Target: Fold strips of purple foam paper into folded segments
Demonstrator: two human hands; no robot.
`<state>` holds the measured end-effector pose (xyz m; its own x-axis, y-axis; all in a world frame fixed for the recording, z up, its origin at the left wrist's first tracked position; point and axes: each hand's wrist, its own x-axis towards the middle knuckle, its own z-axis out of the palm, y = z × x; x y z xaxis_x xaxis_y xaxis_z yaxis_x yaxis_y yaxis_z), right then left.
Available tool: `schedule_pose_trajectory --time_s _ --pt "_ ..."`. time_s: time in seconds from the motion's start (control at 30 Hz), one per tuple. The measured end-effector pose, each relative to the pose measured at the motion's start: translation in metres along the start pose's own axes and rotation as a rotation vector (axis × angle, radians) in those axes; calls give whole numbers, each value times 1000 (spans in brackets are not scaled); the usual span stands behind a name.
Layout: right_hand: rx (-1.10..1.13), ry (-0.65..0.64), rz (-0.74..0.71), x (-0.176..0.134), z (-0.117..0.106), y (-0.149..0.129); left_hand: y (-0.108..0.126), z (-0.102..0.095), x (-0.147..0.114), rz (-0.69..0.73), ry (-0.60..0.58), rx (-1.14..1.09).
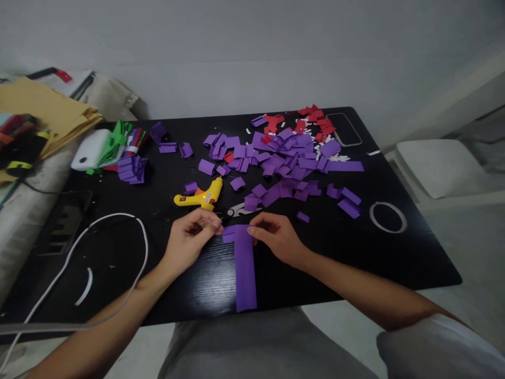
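Between my hands a long purple paper strip runs down toward the table's near edge. A short folded purple piece sticks out from its upper left side. My left hand pinches the outer end of that short piece between thumb and fingers. At the top right corner of the long strip, my right hand grips the paper with thumb and forefinger. Just beyond the hands lie a yellow glue gun and a pair of metal scissors, partly covered by purple paper.
A heap of folded purple pieces spreads over the black table, with red scraps behind. A phone-like outlined object and a tape ring lie right. A white cable loops over the left side near my forearm.
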<state>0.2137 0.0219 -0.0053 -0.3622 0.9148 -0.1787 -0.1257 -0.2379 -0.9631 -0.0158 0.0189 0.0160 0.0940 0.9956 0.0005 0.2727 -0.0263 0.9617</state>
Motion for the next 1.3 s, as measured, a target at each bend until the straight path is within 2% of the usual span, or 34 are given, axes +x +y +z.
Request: schedule_pose_trajectory --time_s 0.17,0.27,0.37,0.6,0.83,1.07,1.2,1.3 --pt "-63 -49 30 -4 7 6 -2 10 -6 20 -122 -18" --pt "-132 -67 6 -6 8 7 -5 14 -10 51 -229 44" --pt "-177 -89 -30 -7 8 8 -5 17 -13 95 -268 95" --pt "-217 -120 -50 -7 6 5 -4 20 -16 166 -263 115" --pt "-185 -15 -65 -2 -1 1 -5 7 -7 101 -150 61" --pt "-153 -114 -35 -7 8 5 -6 16 -13 96 -245 62" --pt "-134 -98 -5 -7 7 6 -9 15 -12 94 -252 56" --pt "-33 -132 -27 -6 5 6 -9 12 -8 37 -252 -9"
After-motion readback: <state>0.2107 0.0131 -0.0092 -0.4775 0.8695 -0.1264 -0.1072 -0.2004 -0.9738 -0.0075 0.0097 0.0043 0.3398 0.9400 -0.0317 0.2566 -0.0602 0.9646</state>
